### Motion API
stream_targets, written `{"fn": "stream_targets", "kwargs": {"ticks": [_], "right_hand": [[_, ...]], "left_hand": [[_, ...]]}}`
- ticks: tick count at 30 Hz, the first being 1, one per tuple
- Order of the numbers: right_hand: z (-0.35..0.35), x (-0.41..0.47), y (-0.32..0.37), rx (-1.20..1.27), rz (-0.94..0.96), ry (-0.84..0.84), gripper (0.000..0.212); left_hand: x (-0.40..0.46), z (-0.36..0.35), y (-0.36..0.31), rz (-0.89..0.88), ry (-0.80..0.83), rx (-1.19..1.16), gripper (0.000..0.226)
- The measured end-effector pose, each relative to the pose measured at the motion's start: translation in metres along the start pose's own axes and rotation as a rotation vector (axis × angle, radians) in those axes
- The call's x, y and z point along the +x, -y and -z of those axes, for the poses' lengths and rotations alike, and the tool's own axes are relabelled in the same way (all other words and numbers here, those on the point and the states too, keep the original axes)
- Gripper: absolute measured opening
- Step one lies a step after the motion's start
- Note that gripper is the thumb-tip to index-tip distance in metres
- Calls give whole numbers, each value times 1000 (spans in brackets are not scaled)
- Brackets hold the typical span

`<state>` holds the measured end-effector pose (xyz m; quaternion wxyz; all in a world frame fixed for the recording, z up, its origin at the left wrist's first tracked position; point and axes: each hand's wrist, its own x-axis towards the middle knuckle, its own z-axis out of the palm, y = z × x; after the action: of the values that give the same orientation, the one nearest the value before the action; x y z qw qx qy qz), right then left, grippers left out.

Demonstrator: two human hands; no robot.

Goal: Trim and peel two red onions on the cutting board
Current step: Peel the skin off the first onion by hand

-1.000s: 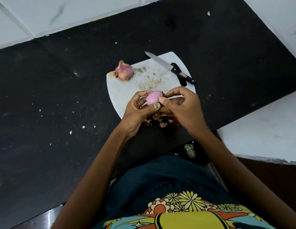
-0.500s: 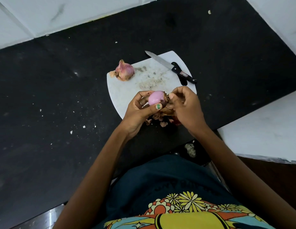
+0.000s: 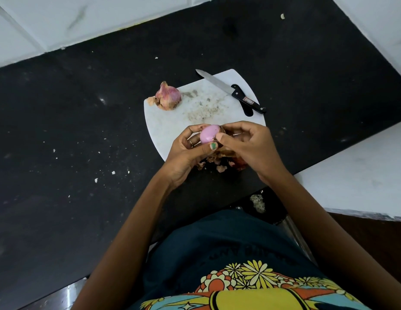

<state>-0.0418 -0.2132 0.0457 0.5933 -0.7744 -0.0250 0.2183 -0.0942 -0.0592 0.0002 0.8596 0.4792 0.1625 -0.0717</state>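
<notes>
- My left hand (image 3: 186, 151) holds the peeled onion (image 3: 209, 135) in a curled grip, thumb across its near side, fingers wrapped behind it.
- My right hand (image 3: 246, 144) pinches at the onion's right end, thumb tip against the smooth pink flesh, fingers curled over the top where a bit of brown skin shows.
- Just under both hands, a heap of peeled skins (image 3: 219, 163) lies at the near edge of the cutting board (image 3: 163, 128) and spills onto the black surface (image 3: 72, 142).
- The peeled onion is lifted off the board, above its near part.
- Mid-board carries a smear of brownish crumbs.
- At the far left corner of the board sits the unpeeled onion (image 3: 168, 96), papery skin on, a loose flake hanging over the board's edge.
- At the far right lies the knife (image 3: 230, 90), blade pointing away to the left, black handle over the board's right side.
- White flecks are scattered over the surface to my left.
</notes>
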Motion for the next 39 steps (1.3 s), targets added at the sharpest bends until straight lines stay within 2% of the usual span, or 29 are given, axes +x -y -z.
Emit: {"fn": "stream_targets", "kwargs": {"ticks": [12, 22, 25, 30, 39], "right_hand": [[9, 7, 2, -263, 235, -14, 10], [5, 6, -6, -190, 253, -96, 8], [5, 6, -4, -186, 202, -73, 21], [7, 5, 0, -182, 171, 56, 28], [17, 11, 1, -250, 241, 67, 16]], "left_hand": [[-4, 3, -1, 66, 12, -28, 38], [0, 2, -2, 61, -27, -10, 35], [0, 2, -1, 40, -14, 40, 40], [0, 5, -3, 36, 29, 62, 41], [-1, 6, 1, 76, 66, 19, 41]]}}
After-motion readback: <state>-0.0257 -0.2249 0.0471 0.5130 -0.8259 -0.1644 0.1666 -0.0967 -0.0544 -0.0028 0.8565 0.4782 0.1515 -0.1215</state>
